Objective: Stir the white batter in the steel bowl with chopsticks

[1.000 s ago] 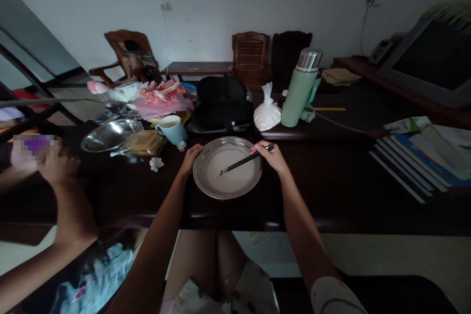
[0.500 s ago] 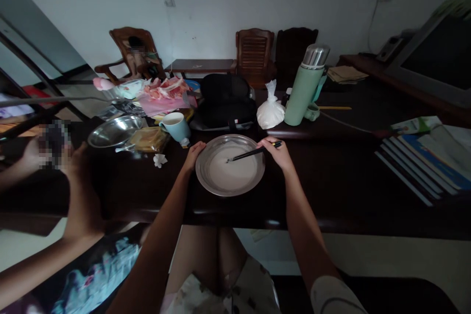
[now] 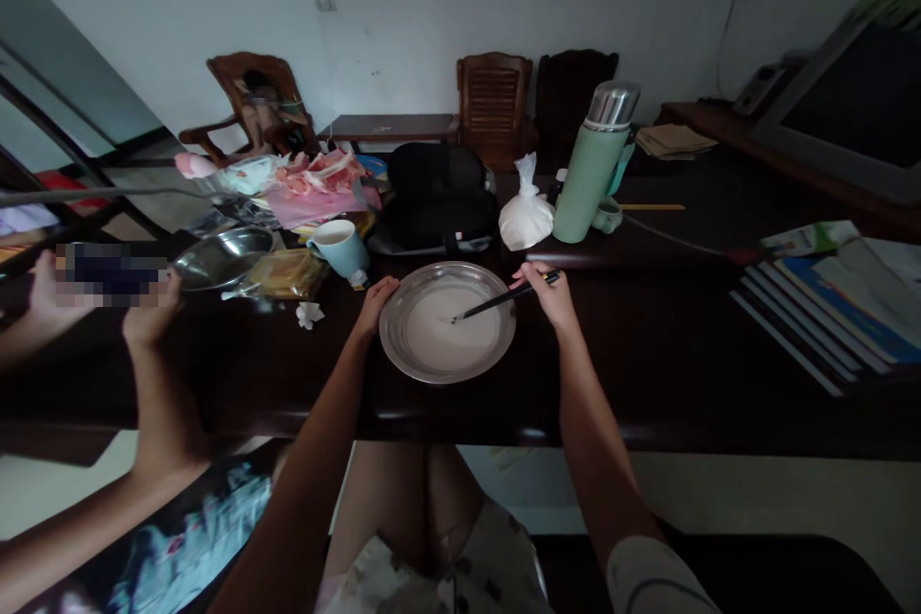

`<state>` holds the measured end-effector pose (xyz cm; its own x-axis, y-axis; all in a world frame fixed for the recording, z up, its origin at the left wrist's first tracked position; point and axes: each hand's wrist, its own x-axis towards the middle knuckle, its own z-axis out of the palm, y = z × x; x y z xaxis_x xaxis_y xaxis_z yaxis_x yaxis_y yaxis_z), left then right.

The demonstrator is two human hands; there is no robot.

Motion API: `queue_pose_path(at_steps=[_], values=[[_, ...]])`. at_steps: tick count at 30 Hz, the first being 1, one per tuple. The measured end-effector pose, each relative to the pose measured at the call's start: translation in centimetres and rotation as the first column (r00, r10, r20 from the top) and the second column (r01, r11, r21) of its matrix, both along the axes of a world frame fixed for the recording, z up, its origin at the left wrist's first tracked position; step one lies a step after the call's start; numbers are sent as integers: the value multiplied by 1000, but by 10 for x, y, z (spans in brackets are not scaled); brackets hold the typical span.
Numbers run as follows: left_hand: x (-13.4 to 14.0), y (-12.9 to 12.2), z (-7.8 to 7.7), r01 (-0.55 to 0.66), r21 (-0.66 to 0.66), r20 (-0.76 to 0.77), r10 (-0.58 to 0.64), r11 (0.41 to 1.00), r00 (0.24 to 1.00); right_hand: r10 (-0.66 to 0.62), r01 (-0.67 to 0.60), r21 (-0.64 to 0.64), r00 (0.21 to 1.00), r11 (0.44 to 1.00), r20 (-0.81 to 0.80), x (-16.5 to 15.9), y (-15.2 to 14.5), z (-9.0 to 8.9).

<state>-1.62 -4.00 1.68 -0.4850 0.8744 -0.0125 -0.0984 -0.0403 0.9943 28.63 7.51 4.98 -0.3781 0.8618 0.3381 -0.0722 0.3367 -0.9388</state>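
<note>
A round metal basin point(image 3: 389, 342) stands on the dark table in front of me, with a pale, milky batter-like liquid point(image 3: 432, 331) in it. My left hand point(image 3: 377, 303) is closed on the basin's left rim. In my right hand point(image 3: 548, 293), at the basin's right side, is a pair of dark chopsticks point(image 3: 496, 304), slanting down to the left. Their tips dip into the liquid near the middle of the basin.
Left of the basin are a light blue mug point(image 3: 343, 252), a second metal basin point(image 3: 208, 261), packaged food point(image 3: 288, 274) and crumpled tissue point(image 3: 309, 314). Behind stand a black bag point(image 3: 438, 197), a tied white bag point(image 3: 527, 219) and a green thermos point(image 3: 591, 177). Books point(image 3: 827, 307) lie right; another person's hands point(image 3: 148, 312) hold something blurred.
The chopstick tips have shifted slightly right and down through the liquid, my right hand moving with them. My left hand keeps the rim. The other person's held object has turned sideways.
</note>
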Motion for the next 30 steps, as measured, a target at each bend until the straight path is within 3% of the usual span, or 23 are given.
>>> queue_pose_path(at_steps=[7,13,19,26,30], values=[[0,1,1,-4,-9,7,4,1000,1000,144,-148,42,986,988,85,-7,-6,2],[-1,1,-1,-8,10,-1,8,1000,1000,-41,41,-1,999,999,-25,4,4,0],[-2,1,-2,8,17,1,-8,1000,1000,186,-188,51,981,981,54,-9,-7,0],[-1,1,0,-8,5,10,8,1000,1000,-42,42,-4,998,999,-52,2,4,-2],[-1,1,0,7,19,-7,-7,1000,1000,106,-106,2,994,994,1,-4,-3,-2]])
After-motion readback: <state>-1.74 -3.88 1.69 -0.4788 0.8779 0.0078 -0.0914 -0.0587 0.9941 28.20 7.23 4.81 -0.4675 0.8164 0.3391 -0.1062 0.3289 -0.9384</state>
